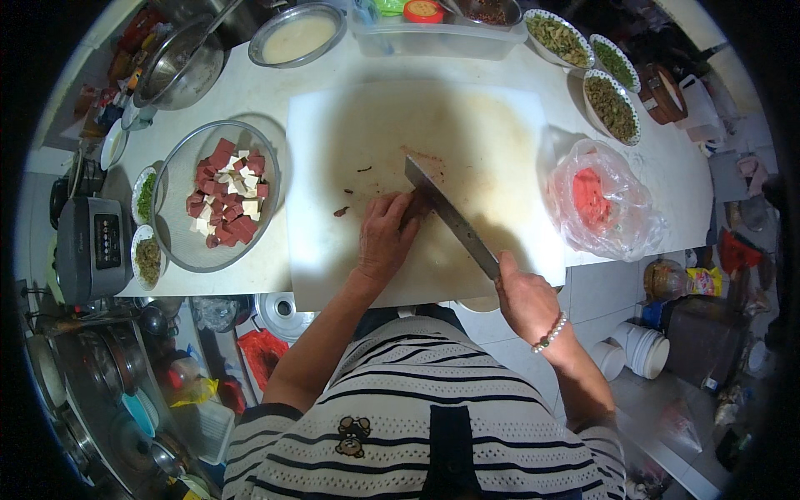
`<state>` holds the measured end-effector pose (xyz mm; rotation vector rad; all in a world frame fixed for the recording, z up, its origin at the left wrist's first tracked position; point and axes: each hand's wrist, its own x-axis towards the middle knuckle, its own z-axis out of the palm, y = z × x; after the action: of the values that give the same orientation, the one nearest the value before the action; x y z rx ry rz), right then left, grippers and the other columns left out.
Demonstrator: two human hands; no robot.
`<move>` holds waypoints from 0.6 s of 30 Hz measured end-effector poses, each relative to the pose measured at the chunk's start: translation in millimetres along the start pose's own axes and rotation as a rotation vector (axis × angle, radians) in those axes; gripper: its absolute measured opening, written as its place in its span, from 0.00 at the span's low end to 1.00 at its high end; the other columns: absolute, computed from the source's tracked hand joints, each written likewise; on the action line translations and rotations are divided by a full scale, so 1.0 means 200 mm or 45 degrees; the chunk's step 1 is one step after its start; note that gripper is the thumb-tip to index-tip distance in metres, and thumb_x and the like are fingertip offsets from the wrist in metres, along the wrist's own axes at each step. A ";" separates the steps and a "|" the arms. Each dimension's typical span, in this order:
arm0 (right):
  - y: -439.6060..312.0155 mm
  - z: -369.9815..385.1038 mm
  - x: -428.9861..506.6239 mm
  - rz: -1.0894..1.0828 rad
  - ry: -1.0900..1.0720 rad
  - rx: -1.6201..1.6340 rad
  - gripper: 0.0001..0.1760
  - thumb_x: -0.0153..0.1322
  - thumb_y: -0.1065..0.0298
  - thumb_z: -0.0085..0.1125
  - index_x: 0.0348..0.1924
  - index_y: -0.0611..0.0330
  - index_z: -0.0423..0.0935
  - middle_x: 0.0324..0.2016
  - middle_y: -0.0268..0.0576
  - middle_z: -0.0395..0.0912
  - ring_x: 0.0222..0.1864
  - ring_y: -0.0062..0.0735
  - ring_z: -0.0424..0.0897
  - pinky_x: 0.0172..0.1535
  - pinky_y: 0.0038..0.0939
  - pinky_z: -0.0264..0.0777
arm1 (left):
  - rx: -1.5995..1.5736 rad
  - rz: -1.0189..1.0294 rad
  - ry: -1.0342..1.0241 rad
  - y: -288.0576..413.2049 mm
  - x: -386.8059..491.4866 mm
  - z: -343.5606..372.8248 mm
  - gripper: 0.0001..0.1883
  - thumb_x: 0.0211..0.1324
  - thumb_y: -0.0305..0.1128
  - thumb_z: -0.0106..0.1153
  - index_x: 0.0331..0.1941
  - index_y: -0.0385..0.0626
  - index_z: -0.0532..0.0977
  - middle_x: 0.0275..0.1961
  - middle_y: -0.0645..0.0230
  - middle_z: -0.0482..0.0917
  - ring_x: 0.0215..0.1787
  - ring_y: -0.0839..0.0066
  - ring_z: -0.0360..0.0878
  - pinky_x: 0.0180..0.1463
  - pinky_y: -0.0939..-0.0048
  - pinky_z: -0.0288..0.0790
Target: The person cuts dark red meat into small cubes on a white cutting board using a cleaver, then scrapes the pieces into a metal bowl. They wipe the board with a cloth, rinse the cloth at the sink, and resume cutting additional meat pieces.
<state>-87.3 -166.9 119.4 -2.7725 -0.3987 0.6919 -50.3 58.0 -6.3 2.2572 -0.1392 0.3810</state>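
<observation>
My right hand (528,299) grips the handle of a cleaver (465,232), whose blade slants up and left over a white cutting board (350,137). Curled fingers of my left hand (384,234) press a dark reddish-brown piece of food (412,209), perhaps meat, onto the board beside the blade. The blade covers part of this piece, so its full shape is hidden. Small dark scraps (341,211) lie left of my left hand. Reddish crumbs and a smear show around the blade's far end.
Left of the board is a mesh strainer (164,231) with dark red and white cubes. A plastic bag (631,219) with something red sits on the right. Behind stand a clear plastic bin (431,42), a bowl of whitish liquid (299,39) and bowls of chopped food (611,106).
</observation>
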 end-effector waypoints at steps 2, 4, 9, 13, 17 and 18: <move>0.01 0.04 0.03 -0.018 0.000 -0.038 0.06 0.70 0.75 0.44 0.40 0.64 0.60 0.20 0.59 0.76 0.27 0.61 0.78 0.30 0.52 0.71 | 0.017 0.012 -0.013 0.00 0.00 0.00 0.20 0.50 0.28 0.61 0.49 0.43 0.73 0.49 0.55 0.76 0.50 0.54 0.74 0.54 0.58 0.69; 0.02 0.09 0.06 -0.017 -0.003 -0.021 0.06 0.70 0.75 0.42 0.39 0.65 0.61 0.20 0.60 0.76 0.27 0.61 0.79 0.30 0.52 0.71 | 0.026 0.014 -0.016 0.00 0.00 0.00 0.20 0.50 0.28 0.61 0.49 0.43 0.73 0.48 0.55 0.76 0.50 0.54 0.74 0.54 0.58 0.69; 0.05 0.13 0.04 -0.032 0.079 0.111 0.06 0.71 0.73 0.44 0.40 0.63 0.60 0.21 0.59 0.75 0.27 0.60 0.78 0.29 0.51 0.70 | 0.027 0.015 0.017 0.01 0.00 0.01 0.22 0.48 0.29 0.62 0.50 0.45 0.73 0.48 0.56 0.76 0.50 0.55 0.73 0.54 0.58 0.69; 0.04 0.08 -0.01 0.016 0.151 0.205 0.08 0.72 0.71 0.46 0.41 0.61 0.61 0.21 0.58 0.74 0.26 0.60 0.77 0.28 0.52 0.69 | -0.037 -0.096 0.023 0.02 -0.02 -0.01 0.24 0.47 0.29 0.64 0.51 0.44 0.72 0.48 0.55 0.76 0.49 0.54 0.74 0.53 0.58 0.70; 0.04 0.02 -0.07 -0.071 0.194 0.228 0.09 0.71 0.72 0.47 0.43 0.62 0.61 0.22 0.57 0.74 0.26 0.60 0.77 0.28 0.51 0.69 | -0.067 -0.088 0.053 0.02 -0.04 -0.04 0.23 0.48 0.27 0.64 0.51 0.42 0.71 0.47 0.54 0.76 0.48 0.54 0.76 0.51 0.60 0.72; 0.03 0.01 -0.08 -0.092 0.192 0.220 0.10 0.71 0.72 0.47 0.43 0.62 0.61 0.22 0.56 0.74 0.26 0.59 0.77 0.28 0.51 0.69 | -0.078 -0.086 0.066 0.02 -0.05 -0.05 0.23 0.48 0.26 0.64 0.51 0.42 0.71 0.47 0.55 0.76 0.47 0.55 0.76 0.51 0.61 0.72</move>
<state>-100.5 -177.7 122.9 -2.6111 -0.3858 0.4729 -62.0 62.3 0.0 2.1836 -0.0464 0.3937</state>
